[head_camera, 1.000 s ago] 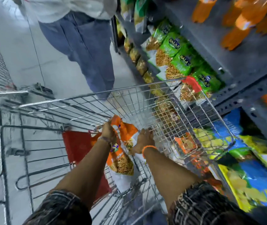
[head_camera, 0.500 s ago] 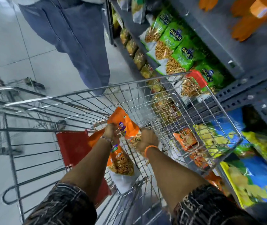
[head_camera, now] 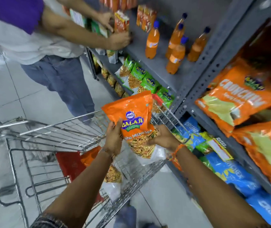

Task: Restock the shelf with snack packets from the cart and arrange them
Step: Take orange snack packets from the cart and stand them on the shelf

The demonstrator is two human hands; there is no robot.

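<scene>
Orange, glossy film is crinkling under both hands as the snack packet (head_camera: 131, 119) is being held upright above the wire cart (head_camera: 75, 127), the left hand (head_camera: 113, 139) pinching its left edge with the thumb across the logo and the right hand (head_camera: 162, 137) cupping the lower right side with fingers curled. Carrying it well probably means supporting the puffy, loose-filled bottom rather than squeezing the middle, then sliding it flat-faced onto the grey steel shelf (head_camera: 202, 89) beside similar pouches.

Left hand (head_camera: 113, 139): thin bracelet (head_camera: 106, 150) at wrist. Right hand (head_camera: 162, 137): orange thread band (head_camera: 177, 149). Dark patterned sleeves (head_camera: 49, 220) pushed up.
</scene>
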